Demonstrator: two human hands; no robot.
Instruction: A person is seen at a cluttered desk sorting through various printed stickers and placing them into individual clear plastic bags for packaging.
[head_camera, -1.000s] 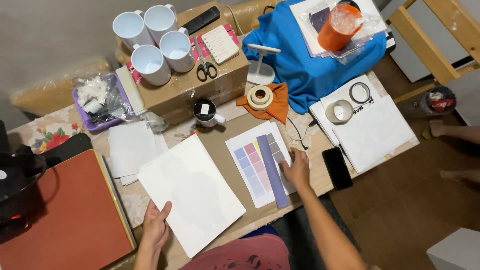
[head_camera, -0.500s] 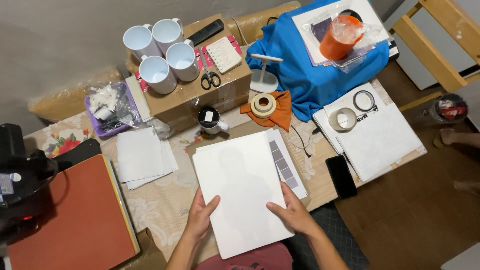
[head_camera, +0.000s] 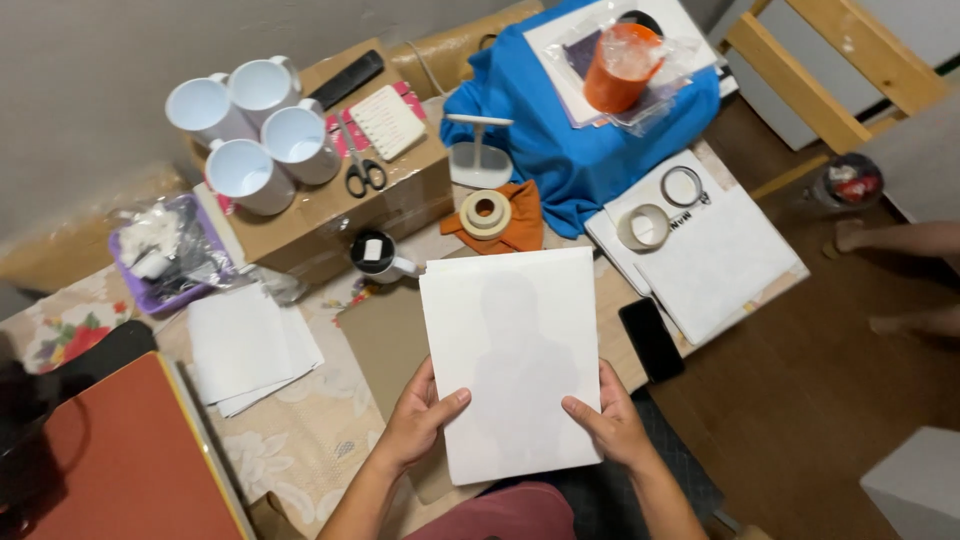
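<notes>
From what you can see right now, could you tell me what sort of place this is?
Probably a home craft workspace for printing mugs: four blank white mugs on a cardboard box, tape rolls, and both hands holding a white sheet.

Counts, clock positions taken from frame centre:

- 4 white mugs (head_camera: 255, 130), clustered at 10 o'clock on 1 cardboard box (head_camera: 330, 215)
- 1 dark mug (head_camera: 375, 257) at 10, close to centre
- 1 pair of scissors (head_camera: 362, 172) at 11
- 2 tape rolls: tan roll (head_camera: 485, 213) at 12, pale roll (head_camera: 643, 227) at 2
- 1 thin ring (head_camera: 683, 186) at 2
- 1 orange cup (head_camera: 617, 70) at 1
- 1 black phone (head_camera: 651, 338) at 4
- 1 large white sheet (head_camera: 510, 350) at 6
- 1 stack of white papers (head_camera: 250, 345) at 8; sheet count unreadable
- 1 purple tray (head_camera: 165, 260) at 9
- 2 hands: left hand (head_camera: 420, 420), right hand (head_camera: 612, 425), both at 6
</notes>
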